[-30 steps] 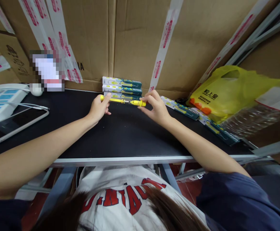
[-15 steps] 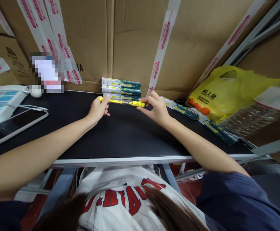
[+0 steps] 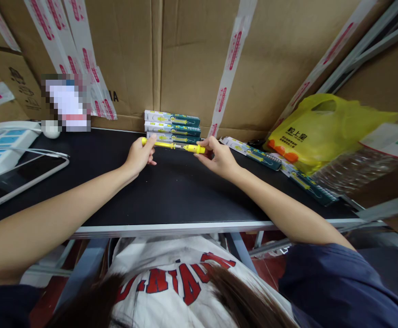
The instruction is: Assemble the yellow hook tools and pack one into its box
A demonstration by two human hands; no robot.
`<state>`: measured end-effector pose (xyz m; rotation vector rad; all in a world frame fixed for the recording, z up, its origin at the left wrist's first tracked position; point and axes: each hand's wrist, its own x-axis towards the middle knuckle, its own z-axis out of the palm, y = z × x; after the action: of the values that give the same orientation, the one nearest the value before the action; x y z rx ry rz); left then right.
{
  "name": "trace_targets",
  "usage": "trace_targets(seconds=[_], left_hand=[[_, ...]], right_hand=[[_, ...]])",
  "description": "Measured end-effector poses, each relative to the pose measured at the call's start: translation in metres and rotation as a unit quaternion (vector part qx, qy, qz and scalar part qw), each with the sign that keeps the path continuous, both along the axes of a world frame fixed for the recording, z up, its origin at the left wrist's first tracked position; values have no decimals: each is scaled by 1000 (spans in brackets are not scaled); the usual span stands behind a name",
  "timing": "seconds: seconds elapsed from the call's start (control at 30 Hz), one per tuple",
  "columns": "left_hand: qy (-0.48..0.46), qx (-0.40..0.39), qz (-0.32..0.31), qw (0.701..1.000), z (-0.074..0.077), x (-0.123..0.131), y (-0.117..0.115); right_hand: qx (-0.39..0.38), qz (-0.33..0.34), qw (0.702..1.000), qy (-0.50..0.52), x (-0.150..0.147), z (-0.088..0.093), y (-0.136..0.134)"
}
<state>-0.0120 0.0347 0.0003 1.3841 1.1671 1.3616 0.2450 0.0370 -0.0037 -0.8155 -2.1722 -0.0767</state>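
A slim yellow pen-shaped tool (image 3: 187, 147) with a metallic or clear middle section is held level above the black tabletop (image 3: 181, 196). My left hand (image 3: 139, 156) is closed round its thin left end, the thumb lying along it. At the thicker right end, my right hand (image 3: 219, 157) pinches the yellow cap-like tip between thumb and fingers. Just behind the tool lies a stack of slim printed boxes (image 3: 172, 124) in white and green, each picturing a similar yellow tool. The tool's exact kind cannot be made out.
More slim boxes (image 3: 253, 154) lie to the right, near a yellow plastic bag (image 3: 304, 132) and a clear plastic bottle (image 3: 352, 168). Leftward are a phone (image 3: 21, 175), a white-and-blue power strip (image 3: 11, 141) and a cable. Taped cardboard (image 3: 188, 59) stands along the back edge.
The fingers of my right hand have shifted and curled closer at the tool's right end, the hand dipping slightly. My left hand and the tool stay nearly in place.
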Motion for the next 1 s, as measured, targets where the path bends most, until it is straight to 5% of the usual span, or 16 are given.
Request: trace_targets(seconds=[0.23, 0.37, 0.67, 1.0], left_hand=[[2, -7, 3, 1000, 1, 1, -1], [2, -8, 0, 1000, 1, 2, -3], [-1, 4, 0, 1000, 1, 1, -2], [4, 16, -9, 1000, 0, 3, -2]], right_hand=[[90, -8, 996, -12, 3, 9, 1], [88, 29, 996, 3, 2, 6, 4], [14, -9, 1000, -15, 2, -2, 0], [67, 8, 998, 17, 2, 7, 3]])
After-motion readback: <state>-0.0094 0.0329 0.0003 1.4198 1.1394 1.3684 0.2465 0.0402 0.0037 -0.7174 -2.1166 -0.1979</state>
